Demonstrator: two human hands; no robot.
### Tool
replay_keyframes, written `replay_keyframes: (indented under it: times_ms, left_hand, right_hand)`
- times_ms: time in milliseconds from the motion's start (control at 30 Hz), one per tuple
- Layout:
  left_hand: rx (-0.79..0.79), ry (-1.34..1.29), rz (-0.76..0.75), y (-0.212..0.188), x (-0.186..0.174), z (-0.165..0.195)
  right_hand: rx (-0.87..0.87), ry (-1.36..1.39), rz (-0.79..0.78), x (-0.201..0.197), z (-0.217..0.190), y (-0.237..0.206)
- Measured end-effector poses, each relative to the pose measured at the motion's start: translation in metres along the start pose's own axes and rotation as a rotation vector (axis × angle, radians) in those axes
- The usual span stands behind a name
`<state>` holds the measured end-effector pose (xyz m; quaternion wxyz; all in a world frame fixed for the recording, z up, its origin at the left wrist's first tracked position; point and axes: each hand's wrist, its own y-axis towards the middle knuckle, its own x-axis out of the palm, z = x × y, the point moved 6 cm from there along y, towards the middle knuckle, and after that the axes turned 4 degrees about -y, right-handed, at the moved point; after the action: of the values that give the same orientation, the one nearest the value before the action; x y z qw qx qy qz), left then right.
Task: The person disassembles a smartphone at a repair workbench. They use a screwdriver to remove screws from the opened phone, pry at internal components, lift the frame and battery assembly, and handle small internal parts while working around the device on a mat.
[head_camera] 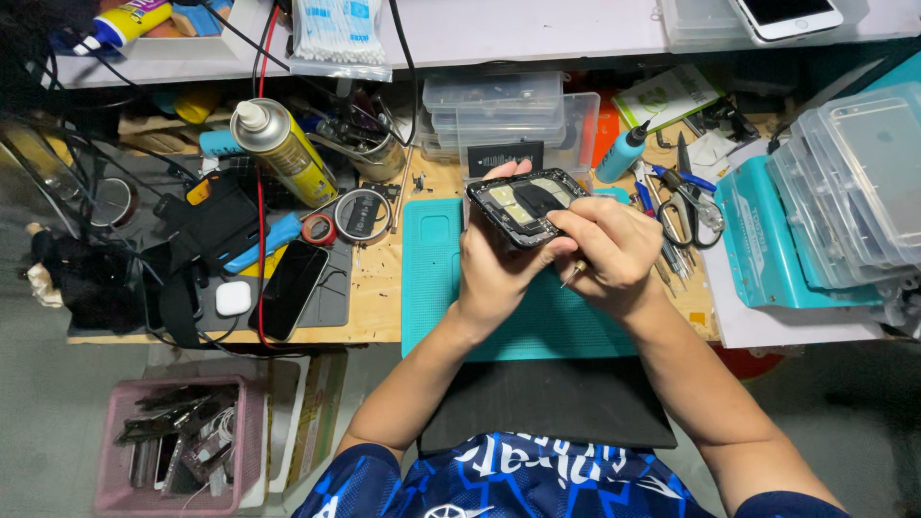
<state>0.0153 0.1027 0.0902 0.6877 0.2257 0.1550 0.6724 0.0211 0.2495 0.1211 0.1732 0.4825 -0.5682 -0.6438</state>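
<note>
Teardown mid-step: opened black smartphone with exposed internals [527, 206] gripped in left hand [494, 269], above teal rubber work mat [432, 278]. Right hand [614, 251] closed around thin metal-tipped tool [573, 274], just right of phone. Next likely needs steady tip placement, light pressure.

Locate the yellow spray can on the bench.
Head view, upper left: the yellow spray can lies tilted on the wooden bench, left of the teal mat, just above the tape rolls.
</note>
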Motion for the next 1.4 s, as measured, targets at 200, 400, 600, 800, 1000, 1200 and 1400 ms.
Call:
replay_keyframes:
  times_ms: [200, 400, 600, 800, 1000, 1200, 1400]
  left_hand:
    - [0.077, -0.082, -0.016, 0.000, 0.000, -0.001]
    - [0.149, -0.032, -0.027, -0.002, 0.000, 0.005]
    - [0.172, 0.001, -0.027, -0.001, 0.000, 0.009]
    - [0.165, 0.009, -0.027, 0.000, 0.000, 0.012]
    - [0.136, 0.050, -0.024, 0.000, -0.001, 0.014]
    - [0.176, 0.040, -0.017, 0.000, -0.001, 0.015]
    - [0.139, 0.005, -0.030, 0.000, 0.000, 0.012]
  right_hand:
    - [0.167, 0.080, -0.016, -0.001, 0.008, -0.005]
    - [0.159, 0.067, 0.001, -0.004, 0.005, -0.006]
    - [0.148, 0.074, -0.001, -0.004, 0.005, -0.004]
    - [0.107, 0.071, -0.008, -0.005, 0.003, 0.000]
    - [0.121, 0.010, -0.001, -0.008, 0.000, 0.003]
    - [0.130, -0.010, -0.002, -0.008, -0.003, 0.004]
    - [0.121, 0.051, -0.048, -0.006, -0.001, 0.007]
